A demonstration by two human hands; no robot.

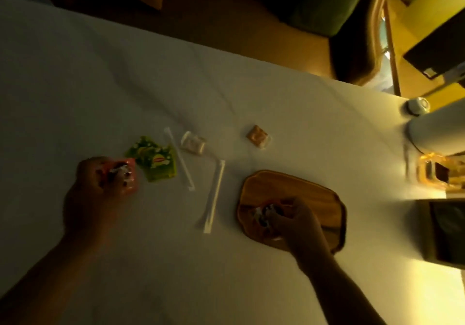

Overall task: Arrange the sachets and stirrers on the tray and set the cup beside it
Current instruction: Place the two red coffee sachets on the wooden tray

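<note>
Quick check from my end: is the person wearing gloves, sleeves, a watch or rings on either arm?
Nothing worn shows. The left hand and right hand are bare, with no gloves. Both forearms are uncovered down to the frame's edge, so no sleeves or cuffs appear. No watch or bracelet shows at either wrist. The light is dim and the picture blurred, so a thin ring cannot be ruled out.

Tray [314, 193] low and right of centre on the cloth-covered table [100, 73], right hand [294, 221] over its near-left part with a sachet [264, 215] on it. Left of the tray: two stirrers [214, 196] [179, 159], then overlapping sachets [153, 159], then left hand [98, 181] on another sachet [129, 178] farthest left. Behind the tray: two small packets [193, 145] [258, 137]; far right and behind, the cup [417, 106] at the table edge.
</note>
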